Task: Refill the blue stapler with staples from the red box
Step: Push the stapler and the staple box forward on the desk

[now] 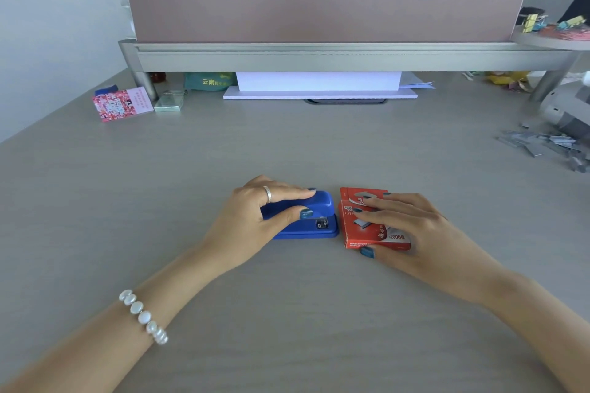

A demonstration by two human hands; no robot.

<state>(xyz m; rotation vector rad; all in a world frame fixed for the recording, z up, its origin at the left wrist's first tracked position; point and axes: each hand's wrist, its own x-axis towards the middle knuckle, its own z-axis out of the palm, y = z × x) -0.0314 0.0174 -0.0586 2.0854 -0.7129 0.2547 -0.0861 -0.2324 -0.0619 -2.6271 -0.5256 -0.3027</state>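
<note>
The blue stapler (314, 220) lies closed on the grey desk (287, 143), near the middle. My left hand (255, 217) grips it from the left, fingers over its top and thumb on its front side. Right beside it sits the red box (367, 226) of staples, lying flat with its lid closed. My right hand (412, 230) rests on the box, fingers spread across its top and thumb against its near edge.
A pile of loose staple strips (549, 147) lies at the far right, next to a grey device (565, 108). A monitor stand (319, 57) spans the back, with white paper (319, 86) beneath it. A pink card (123, 104) and a small clear box (169, 102) sit back left.
</note>
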